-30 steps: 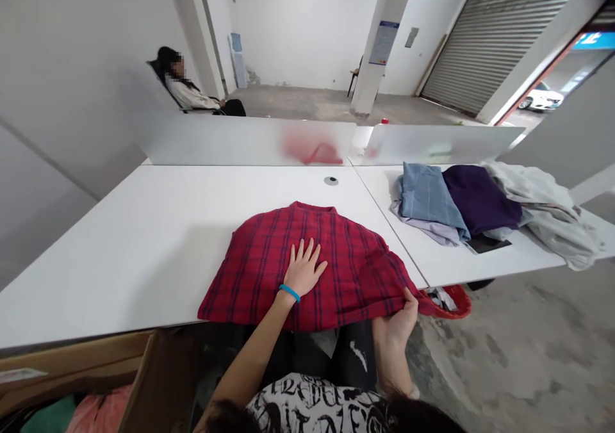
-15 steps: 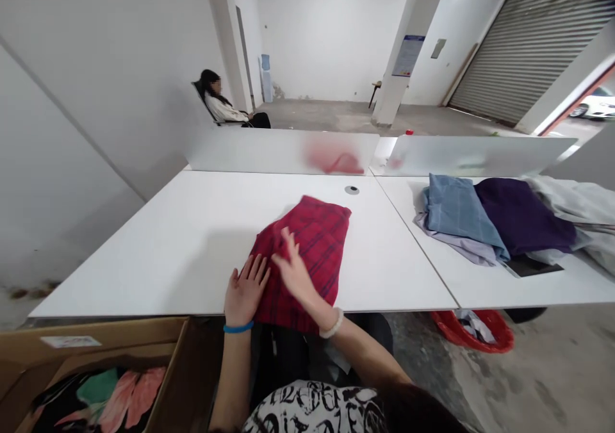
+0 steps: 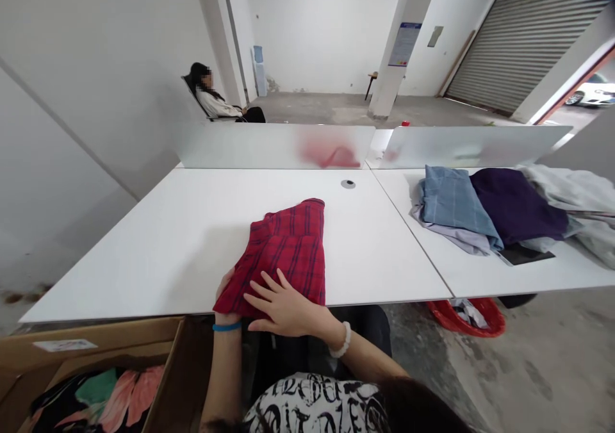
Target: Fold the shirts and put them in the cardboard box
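Observation:
A folded red plaid garment (image 3: 293, 253) with dark blue lines lies on the white table, its near part reaching the front edge. My right hand (image 3: 283, 305) rests flat on its near part, fingers spread, a pale beaded bracelet at the wrist. My left hand (image 3: 224, 283) is under the garment's near left corner. Cloth covers most of that hand and hides its fingers, so its grip cannot be made out. A blue band (image 3: 227, 326) circles the left wrist.
Folded blue-grey clothing (image 3: 451, 199), a purple garment (image 3: 516, 209) and pale clothes (image 3: 571, 189) lie at right over a dark flat object (image 3: 526, 254). A cardboard box (image 3: 177, 356) holds clothes at lower left. A red basket (image 3: 497, 327) stands below. A person (image 3: 216, 103) sits beyond the frosted divider (image 3: 240, 146).
My left hand has gone from palm up beside the garment to beneath its near left corner. My right hand has come down flat on the cloth. The garment has shifted left and been refolded.

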A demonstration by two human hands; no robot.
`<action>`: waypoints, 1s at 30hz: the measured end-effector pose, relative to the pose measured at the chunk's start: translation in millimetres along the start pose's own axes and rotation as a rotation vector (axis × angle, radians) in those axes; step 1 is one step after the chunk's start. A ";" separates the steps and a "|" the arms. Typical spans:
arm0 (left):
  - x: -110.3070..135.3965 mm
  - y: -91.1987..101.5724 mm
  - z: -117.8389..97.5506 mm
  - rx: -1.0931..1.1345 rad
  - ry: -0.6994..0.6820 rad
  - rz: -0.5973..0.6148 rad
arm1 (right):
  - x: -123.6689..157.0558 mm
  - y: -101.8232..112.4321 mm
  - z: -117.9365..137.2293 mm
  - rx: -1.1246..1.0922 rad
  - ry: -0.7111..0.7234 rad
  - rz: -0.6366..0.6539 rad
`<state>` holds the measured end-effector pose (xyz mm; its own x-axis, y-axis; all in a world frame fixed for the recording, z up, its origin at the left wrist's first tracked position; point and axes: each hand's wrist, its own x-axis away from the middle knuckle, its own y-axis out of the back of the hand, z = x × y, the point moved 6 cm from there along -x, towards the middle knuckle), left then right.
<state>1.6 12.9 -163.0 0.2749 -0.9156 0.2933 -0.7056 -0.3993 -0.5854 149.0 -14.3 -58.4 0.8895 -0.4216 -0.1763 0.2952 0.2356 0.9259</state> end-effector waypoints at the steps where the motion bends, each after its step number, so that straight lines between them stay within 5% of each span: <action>1: -0.9 -2.9 -5.9 -0.046 0.052 0.014 | 6.5 -1.3 -4.6 0.045 -0.011 0.011; 3: -2.6 -3.1 -28.5 -0.150 0.005 -0.011 | 16.1 -7.9 -16.4 0.113 -0.053 0.022; 7: 10.2 -5.9 -92.5 -0.449 -0.411 -0.206 | 22.2 -24.8 -30.1 0.189 -0.050 -0.010; 10: 29.5 -46.5 -114.7 -0.845 -0.704 -0.136 | 21.2 -31.8 -31.5 0.223 -0.047 -0.064; 14: 29.1 -111.9 -70.7 -1.469 -0.880 0.332 | 21.9 -34.4 -28.3 0.224 -0.043 -0.093; 17: 11.8 -117.2 -24.0 -1.798 -0.956 0.596 | 26.0 -28.3 -27.4 0.183 -0.013 -0.104; 21: -8.5 -95.9 -1.1 -1.972 -1.035 0.583 | 31.0 -3.5 -45.2 0.075 -0.039 -0.162; 25: -8.1 -91.4 -1.7 -1.988 -1.078 0.539 | 30.1 23.9 -89.0 0.165 -0.237 -0.306; 30: -5.1 -96.5 -1.7 -1.999 -1.079 0.499 | 15.6 17.1 -140.1 0.182 -0.487 -0.128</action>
<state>67.2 56.1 -106.8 -0.4125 -0.8446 -0.3413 -0.1493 -0.3069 0.9400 216.8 105.8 -92.1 0.5722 -0.8050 -0.1566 0.2872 0.0178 0.9577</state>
